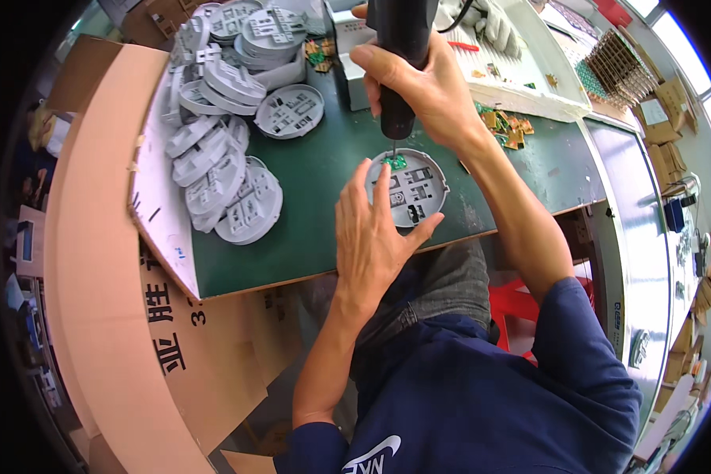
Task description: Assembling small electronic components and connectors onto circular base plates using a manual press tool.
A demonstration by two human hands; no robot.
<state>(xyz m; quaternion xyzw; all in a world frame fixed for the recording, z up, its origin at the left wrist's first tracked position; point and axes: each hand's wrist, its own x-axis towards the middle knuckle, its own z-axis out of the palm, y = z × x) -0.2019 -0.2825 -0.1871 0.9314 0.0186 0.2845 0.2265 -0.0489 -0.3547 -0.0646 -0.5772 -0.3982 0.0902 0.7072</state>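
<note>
A round grey plastic housing (pixel 423 175) lies on the green bench top in front of me. Near its far edge sits a small green circuit board (pixel 396 163). My right hand (pixel 426 79) is wrapped round a black electric screwdriver (pixel 397 118), held upright. The thin bit points down at the green board; whether it sits in a screw is too small to tell. Over the left side of the housing, my left hand (pixel 375 229) has its fingers stretched out. Its fingertips reach the rim beside the board, and its thumb lies near the housing's near edge.
Many similar grey housings (pixel 221 170) are heaped at the left, with one (pixel 290 110) lying flat nearer the middle. Small golden-brown boards (pixel 509 128) lie to the right. A white tray (pixel 557 103) holds gloves (pixel 497 31). Large cardboard (pixel 95 237) stands along the left side.
</note>
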